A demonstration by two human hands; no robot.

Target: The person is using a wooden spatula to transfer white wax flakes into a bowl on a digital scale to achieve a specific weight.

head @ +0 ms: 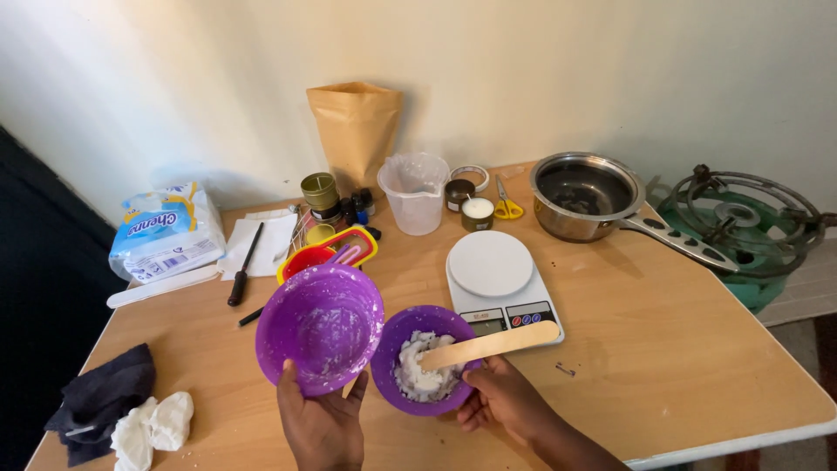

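My left hand (321, 426) holds a purple bowl (318, 327) tilted up toward me; its inside is smeared with white residue. A second purple bowl (406, 335) sits on the wooden table (663, 340) just to its right, holding lumps of white waxy paste (420, 373). My right hand (504, 401) grips this bowl's near right rim and holds a flat wooden stick (493, 345) that lies across the bowl and points right, over the scale's front edge.
A white kitchen scale (493, 275) stands behind the bowls. Further back are a plastic jug (415, 192), a brown paper bag (356, 126), small tins, yellow scissors (506, 206) and a steel pan (586, 196). A green gas burner (741, 227) is at right, cloths (122, 406) at left.
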